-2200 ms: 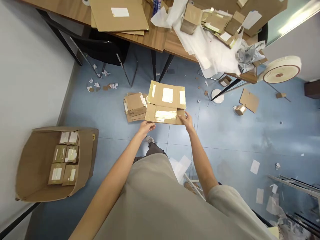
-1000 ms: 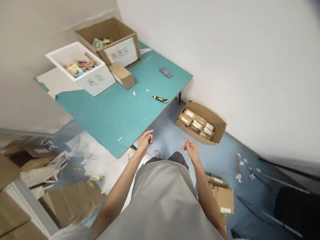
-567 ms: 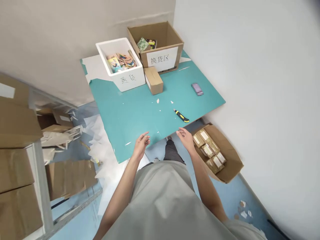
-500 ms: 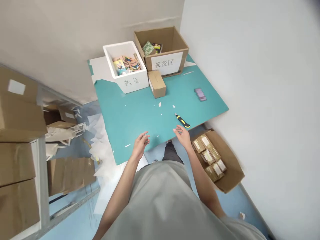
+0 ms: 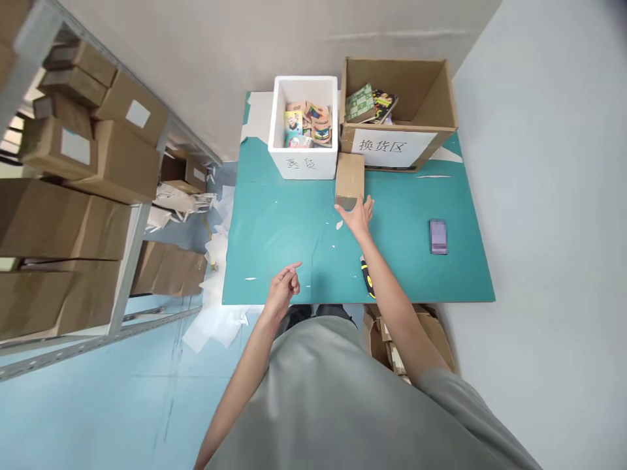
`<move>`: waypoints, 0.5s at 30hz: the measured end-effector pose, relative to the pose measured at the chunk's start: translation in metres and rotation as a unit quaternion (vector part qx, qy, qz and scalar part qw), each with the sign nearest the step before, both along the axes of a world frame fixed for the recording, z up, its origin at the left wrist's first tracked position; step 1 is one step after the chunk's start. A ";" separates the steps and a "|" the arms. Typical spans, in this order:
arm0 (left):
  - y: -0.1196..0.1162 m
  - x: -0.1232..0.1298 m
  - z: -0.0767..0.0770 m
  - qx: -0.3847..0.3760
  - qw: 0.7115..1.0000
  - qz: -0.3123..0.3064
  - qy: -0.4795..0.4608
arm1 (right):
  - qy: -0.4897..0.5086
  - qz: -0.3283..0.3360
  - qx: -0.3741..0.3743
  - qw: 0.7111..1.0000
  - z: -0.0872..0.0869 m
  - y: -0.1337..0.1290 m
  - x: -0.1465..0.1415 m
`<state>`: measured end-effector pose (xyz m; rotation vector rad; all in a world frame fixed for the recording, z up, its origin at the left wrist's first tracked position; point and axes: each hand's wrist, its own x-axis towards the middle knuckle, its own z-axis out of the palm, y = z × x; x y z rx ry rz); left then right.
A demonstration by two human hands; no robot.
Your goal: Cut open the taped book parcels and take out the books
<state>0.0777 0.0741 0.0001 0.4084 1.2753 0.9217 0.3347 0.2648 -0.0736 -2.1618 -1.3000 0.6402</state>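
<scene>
Head view: upper centre of the frame, the right hand [image 5: 357, 217] spreads open, thumb and fingers parted around the near end of a small, brown, oblong cardboard box [image 5: 350, 175]; firm contact cannot be told. Its smooth faces might slip from a fingertip hold, and, standing close against a white, smooth-walled foam bin [image 5: 304, 163] and a large, open-topped brown carton [image 5: 438, 139], it could scrape either if pulled askew. Below, the right forearm passes over a black-and-yellow utility knife [image 5: 367, 279]; a sleeve or wrist might knock it off the glossy, scuffed teal tabletop [image 5: 406, 202]. At lower centre, the left hand [image 5: 283, 287] is empty, loosely half-open, index finger extended.
</scene>
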 end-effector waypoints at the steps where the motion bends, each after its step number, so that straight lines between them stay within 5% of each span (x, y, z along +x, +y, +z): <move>1: -0.003 -0.005 0.000 -0.007 1.000 0.011 0.007 | -0.009 -0.011 -0.015 1.000 -0.005 0.015 -0.003; 9: -0.021 -0.043 -0.007 0.000 0.994 0.110 0.014 | -0.048 -0.080 -0.085 0.992 -0.023 0.081 -0.023; 15: -0.020 -0.059 -0.023 0.003 0.994 0.107 -0.003 | -0.059 -0.079 -0.078 0.992 -0.018 0.052 -0.019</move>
